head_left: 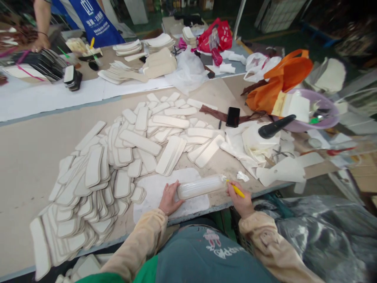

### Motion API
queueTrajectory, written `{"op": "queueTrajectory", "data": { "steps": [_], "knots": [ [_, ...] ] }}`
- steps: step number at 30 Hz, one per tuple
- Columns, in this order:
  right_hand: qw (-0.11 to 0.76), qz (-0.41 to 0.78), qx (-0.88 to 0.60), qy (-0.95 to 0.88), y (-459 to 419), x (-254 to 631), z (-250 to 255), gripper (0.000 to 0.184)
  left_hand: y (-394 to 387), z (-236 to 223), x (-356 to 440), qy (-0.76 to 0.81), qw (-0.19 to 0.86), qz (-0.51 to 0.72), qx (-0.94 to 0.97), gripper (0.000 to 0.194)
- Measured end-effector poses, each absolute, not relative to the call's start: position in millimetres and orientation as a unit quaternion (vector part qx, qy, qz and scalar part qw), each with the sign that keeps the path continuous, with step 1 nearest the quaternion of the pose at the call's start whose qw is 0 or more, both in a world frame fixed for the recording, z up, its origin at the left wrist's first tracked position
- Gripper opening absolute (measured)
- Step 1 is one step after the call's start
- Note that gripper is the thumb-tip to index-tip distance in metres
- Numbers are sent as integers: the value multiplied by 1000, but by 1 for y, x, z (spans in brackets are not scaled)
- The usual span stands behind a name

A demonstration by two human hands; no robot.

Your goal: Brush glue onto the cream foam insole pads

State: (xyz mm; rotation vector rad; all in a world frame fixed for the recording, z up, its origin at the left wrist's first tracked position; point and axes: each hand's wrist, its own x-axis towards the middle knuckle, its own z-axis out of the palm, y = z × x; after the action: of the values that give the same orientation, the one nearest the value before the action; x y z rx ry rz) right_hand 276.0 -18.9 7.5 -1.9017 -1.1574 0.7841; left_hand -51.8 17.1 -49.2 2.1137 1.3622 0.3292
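Observation:
A long white padded strip (200, 186) lies on a white glue-stained sheet (153, 188) at the near edge of the table. My left hand (169, 198) rests flat on the sheet, fingers spread, pressing the strip's left end. My right hand (240, 196) is closed round a yellow brush handle (237, 190) whose tip meets the strip's right end. A big heap of the same white strips (118, 157) spreads across the table to the left and behind.
Right of the hands lie white cut pieces (279, 169), a black phone (233, 116), a black tool (275, 126), an orange bag (282, 78) and a purple basin (321, 114). Another person in a blue apron (94, 21) stands at the far table with more stacks (129, 67).

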Motion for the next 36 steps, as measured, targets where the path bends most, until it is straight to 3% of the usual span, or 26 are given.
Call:
{"op": "queueTrajectory", "data": {
  "steps": [4, 9, 16, 20, 24, 30, 36],
  "knots": [
    [347, 298, -695, -555, -18, 264, 4, 32, 17, -44, -51, 519, 302, 119, 791, 91],
    [376, 408, -629, -544, -28, 240, 9, 27, 12, -33, -53, 506, 304, 123, 798, 89],
    [444, 395, -686, -421, -27, 241, 40, 36, 75, -14, -75, 618, 159, 208, 741, 48],
    [445, 379, -699, -413, -23, 244, 54, 41, 134, -6, -86, 687, 156, 99, 702, 57],
    [459, 361, -706, -401, -22, 237, 62, 42, 162, -7, -88, 660, 219, 19, 718, 46],
    [468, 346, -718, -381, -24, 227, 63, 44, 165, -13, -96, 662, 221, 27, 716, 35],
    [471, 347, -710, -393, -22, 223, 60, 36, 162, -8, -110, 663, 191, 76, 720, 42]
  ]
}}
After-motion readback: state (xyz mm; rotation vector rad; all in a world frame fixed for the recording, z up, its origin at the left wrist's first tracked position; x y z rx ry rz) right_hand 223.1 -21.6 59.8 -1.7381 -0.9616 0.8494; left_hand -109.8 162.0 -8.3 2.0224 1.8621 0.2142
